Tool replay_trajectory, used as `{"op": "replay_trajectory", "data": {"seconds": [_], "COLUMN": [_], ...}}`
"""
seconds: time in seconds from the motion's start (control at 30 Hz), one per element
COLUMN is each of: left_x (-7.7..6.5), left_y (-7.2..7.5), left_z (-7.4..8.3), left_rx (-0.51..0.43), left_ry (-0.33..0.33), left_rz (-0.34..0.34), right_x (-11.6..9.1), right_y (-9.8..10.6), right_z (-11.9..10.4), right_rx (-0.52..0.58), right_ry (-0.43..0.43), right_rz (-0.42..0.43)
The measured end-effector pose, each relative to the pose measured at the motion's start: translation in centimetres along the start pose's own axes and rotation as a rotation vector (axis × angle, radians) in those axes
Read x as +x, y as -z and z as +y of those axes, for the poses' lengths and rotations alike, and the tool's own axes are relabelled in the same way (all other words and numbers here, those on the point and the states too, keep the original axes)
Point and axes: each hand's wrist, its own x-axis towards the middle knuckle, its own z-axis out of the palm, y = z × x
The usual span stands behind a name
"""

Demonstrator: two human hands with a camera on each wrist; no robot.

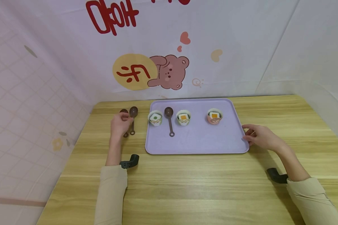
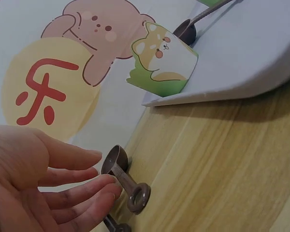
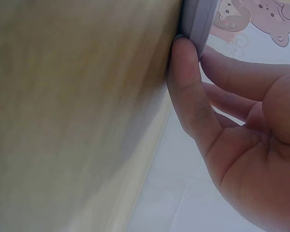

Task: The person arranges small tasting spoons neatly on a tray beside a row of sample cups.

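Over two brown scoops on the table at the left, my left hand (image 1: 120,125) hovers with thumb and fingers apart. In the left wrist view its fingertips come right beside the handle of the nearer scoop (image 2: 128,183); contact is unclear. The second scoop (image 1: 126,135) is mostly hidden beneath the hand. A lilac tray (image 1: 202,140) lies on the table, and my right hand (image 1: 262,137) pinches its right rim between thumb and fingers. Another brown scoop (image 1: 169,112) lies on the tray between a green-dotted cup (image 1: 155,118) and an orange-topped cup (image 1: 183,118).
A pink cartoon cup (image 1: 214,117) with a white block and orange square stands farther right on the tray. Behind the wooden table (image 1: 186,187) hangs a white printed cloth (image 1: 228,72). Dark wrist devices show under both forearms.
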Motion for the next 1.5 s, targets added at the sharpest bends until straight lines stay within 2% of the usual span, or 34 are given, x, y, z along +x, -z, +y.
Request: {"op": "replay_trajectory", "data": {"seconds": [1.07,1.5], "left_x": [0.0,0.1], "left_y": [-1.5,-1.4], "left_z": [0.0,0.1], "left_rx": [0.084,0.117], "left_ry": [-0.032,-0.037], "left_rz": [-0.006,-0.060], "right_x": [0.0,0.0], "right_y": [0.0,0.0], "right_z": [0.0,0.0], "right_rx": [-0.002,-0.014], "right_ry": [0.000,-0.004], "right_rz": [-0.002,0.002]}}
